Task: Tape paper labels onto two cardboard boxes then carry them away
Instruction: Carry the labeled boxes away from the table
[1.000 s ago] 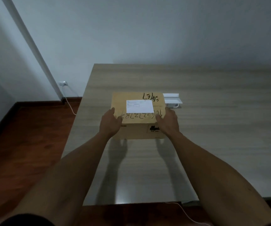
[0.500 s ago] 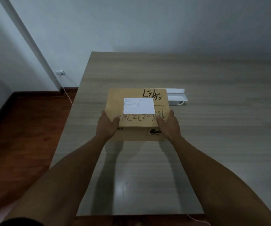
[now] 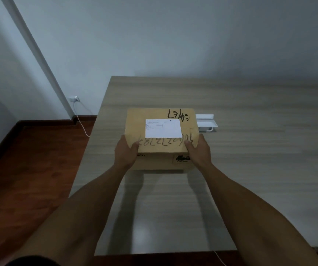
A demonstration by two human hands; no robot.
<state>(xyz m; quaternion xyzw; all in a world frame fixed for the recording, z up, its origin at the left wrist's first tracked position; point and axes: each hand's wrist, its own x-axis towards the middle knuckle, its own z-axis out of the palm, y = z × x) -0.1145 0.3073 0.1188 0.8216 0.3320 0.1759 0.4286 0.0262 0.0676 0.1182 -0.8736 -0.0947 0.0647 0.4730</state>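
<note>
Between the hands sits the box (image 3: 161, 139) on the table (image 3: 250, 169). The left hand (image 3: 125, 153) and right hand (image 3: 199, 151) grip its near corners, thumbs curled over the top edge. Just beyond the thumbs lies the label (image 3: 163, 128); past the right hand, a white tray (image 3: 205, 122).
</note>
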